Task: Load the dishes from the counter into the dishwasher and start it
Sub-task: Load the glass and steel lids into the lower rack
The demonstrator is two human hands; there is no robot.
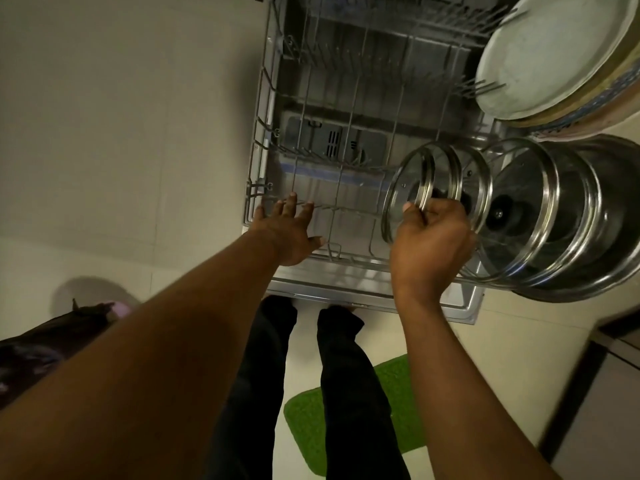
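**Fingers (412,212) pinching the small glass lid (412,174), other hand splayed on the lower rack (266,140)**

So the lower rack sits pulled out over the open door, mostly bare on the left and in the middle. All the stuff is at the right end. A big steel pot (602,216) lies on its side and a pale plate (540,57) leans in the far-corner tines. A large glass lid (519,202) and a medium lid (474,174) stand on edge one behind the other, probably so water reaches both faces.

The small glass lid is nearest in that row, upright. The person's right hand (431,237) has thumb and curled fingers clamped on its steel rim, looks like seating it between tines.

The left hand (287,233) is at the rack's front-left edge, fingers straight and spread, likely steadying the rack so it doesn't roll. With the door open, starting it is a way off.
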